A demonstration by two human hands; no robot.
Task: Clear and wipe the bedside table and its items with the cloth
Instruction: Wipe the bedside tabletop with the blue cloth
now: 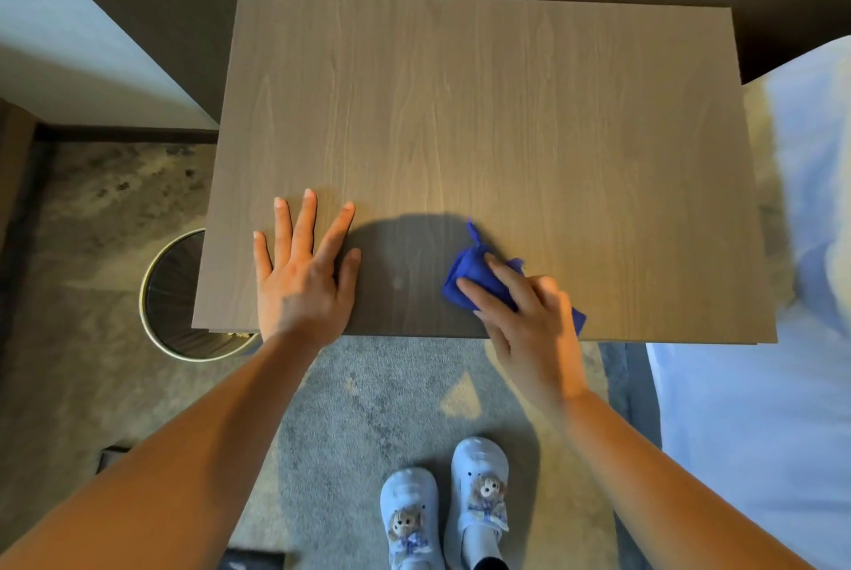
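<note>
The bedside table (483,109) has a bare wood-grain top that fills the middle of the view. A crumpled blue cloth (469,274) lies on the top near the front edge, right of centre. My right hand (525,321) presses down on the cloth, fingers spread over it and curled around its near side. My left hand (304,270) lies flat on the tabletop near the front left, fingers spread, holding nothing. No other items stand on the table.
A round waste bin (170,307) with a gold rim stands on the floor, partly under the table's front left corner. A bed with pale bedding (760,431) borders the table on the right. My slippered feet (442,514) stand on grey carpet.
</note>
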